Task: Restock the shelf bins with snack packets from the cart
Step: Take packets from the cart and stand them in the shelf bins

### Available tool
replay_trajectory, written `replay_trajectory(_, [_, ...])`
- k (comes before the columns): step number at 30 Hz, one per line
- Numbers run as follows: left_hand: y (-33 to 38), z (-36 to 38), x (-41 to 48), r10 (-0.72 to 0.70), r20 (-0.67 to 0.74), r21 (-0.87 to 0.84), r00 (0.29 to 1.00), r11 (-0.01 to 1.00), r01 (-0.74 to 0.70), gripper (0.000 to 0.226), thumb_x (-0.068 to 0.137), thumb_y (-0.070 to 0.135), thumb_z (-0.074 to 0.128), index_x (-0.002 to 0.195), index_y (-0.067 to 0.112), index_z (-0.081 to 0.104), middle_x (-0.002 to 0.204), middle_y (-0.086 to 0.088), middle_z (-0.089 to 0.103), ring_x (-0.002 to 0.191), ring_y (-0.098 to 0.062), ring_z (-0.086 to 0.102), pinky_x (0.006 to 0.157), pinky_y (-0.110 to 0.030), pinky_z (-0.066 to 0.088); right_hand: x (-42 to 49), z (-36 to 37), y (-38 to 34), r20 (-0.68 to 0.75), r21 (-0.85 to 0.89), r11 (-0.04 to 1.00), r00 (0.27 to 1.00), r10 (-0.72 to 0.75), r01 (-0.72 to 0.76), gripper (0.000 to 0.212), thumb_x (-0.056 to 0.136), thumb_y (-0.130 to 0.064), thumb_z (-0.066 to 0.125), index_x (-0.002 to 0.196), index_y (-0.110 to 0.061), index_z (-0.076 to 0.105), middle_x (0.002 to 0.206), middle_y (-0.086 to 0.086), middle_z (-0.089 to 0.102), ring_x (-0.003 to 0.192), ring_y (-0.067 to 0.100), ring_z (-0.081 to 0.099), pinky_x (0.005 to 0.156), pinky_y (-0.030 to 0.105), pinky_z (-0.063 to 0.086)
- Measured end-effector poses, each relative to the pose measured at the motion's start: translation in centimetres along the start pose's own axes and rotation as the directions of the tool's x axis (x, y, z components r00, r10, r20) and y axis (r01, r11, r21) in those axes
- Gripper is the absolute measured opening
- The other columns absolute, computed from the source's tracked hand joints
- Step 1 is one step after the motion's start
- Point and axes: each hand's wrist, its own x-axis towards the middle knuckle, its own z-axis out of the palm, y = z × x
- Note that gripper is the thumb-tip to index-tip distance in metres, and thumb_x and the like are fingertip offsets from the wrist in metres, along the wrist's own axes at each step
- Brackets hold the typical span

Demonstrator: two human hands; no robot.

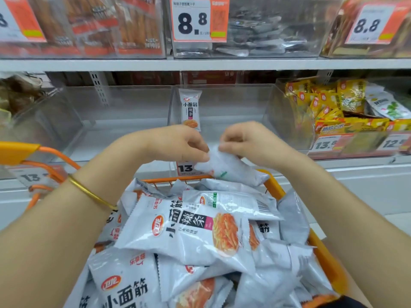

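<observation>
Holding one large white snack bag (231,168) between them, the left hand (178,144) and right hand (246,141) pinch its upper end, fingers closed on the film from either side. The bag's long axis slopes down and to the right from that grip, its lower end resting on the orange cart rim (274,185). Both hands sit about equally near the clear empty bin (222,103) straight ahead, so the bin lies forward and slightly up from the grip. My guess is the bag is being torn open, since a small single packet (190,108) stands upright at the bin's front wall as a sample. The cart below is heaped with matching bags (184,227).

The bag's printed face is turned away and blurred, so whether the seal is already open cannot be told. The price tag (185,168) is half hidden behind the hands, and the bin's floor is hard to read through glare.
</observation>
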Motion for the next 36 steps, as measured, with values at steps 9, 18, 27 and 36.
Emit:
replay_trajectory(9, [-1.1,-1.0,1.3,-0.050,-0.222,-0.398,0.974,0.916,-0.043,0.006,0.091,0.017,0.060,0.095,0.016,0.064,0.083,0.000,0.071,0.068,-0.006,0.067,0.066,-0.022,0.055,2.5,-0.4,-1.0,-0.078,0.307,0.950,0.994,0.082,-0.054,0.024,0.089,-0.031,0.062,0.095,-0.008,0.066,0.090,0.003,0.070,0.078,0.013,0.066,0.070,0.029,0.054])
replay_trajectory(18, [-2.0,-2.5,3.2,-0.290,-0.301,-0.646,0.909,0.763,0.030,0.032,0.093,0.034,0.055,0.108,0.005,0.054,0.093,-0.015,0.065,0.081,-0.022,0.068,0.059,-0.028,0.057,6.6,0.7,-0.5,-0.253,0.458,0.878,0.925,0.282,-0.142,0.017,0.077,-0.020,0.077,0.081,-0.011,0.063,0.072,0.001,0.064,0.062,0.012,0.061,0.058,0.028,0.049])
replay_trajectory(27, [-2.6,-4.1,5.5,-0.278,-0.176,-0.848,0.944,0.530,-0.002,0.036,0.091,0.041,0.054,0.104,0.009,0.060,0.093,-0.009,0.066,0.081,-0.022,0.067,0.068,-0.031,0.058,8.9,1.4,-1.1,-0.027,0.435,0.900,0.999,0.019,-0.006,0.011,0.088,-0.022,0.064,0.098,-0.020,0.066,0.097,-0.001,0.069,0.087,0.009,0.063,0.076,0.021,0.050])
replay_trajectory(36, [-4.2,-4.4,8.5,-0.308,-0.445,-0.799,0.841,0.561,-0.217,0.020,0.087,0.011,0.040,0.099,0.003,0.054,0.090,-0.013,0.064,0.078,-0.027,0.063,0.071,-0.038,0.052,13.3,2.1,3.4,0.408,0.601,0.702,0.902,0.142,-0.382,0.012,0.091,-0.014,0.056,0.100,-0.013,0.063,0.089,0.003,0.068,0.074,0.014,0.063,0.074,0.027,0.050])
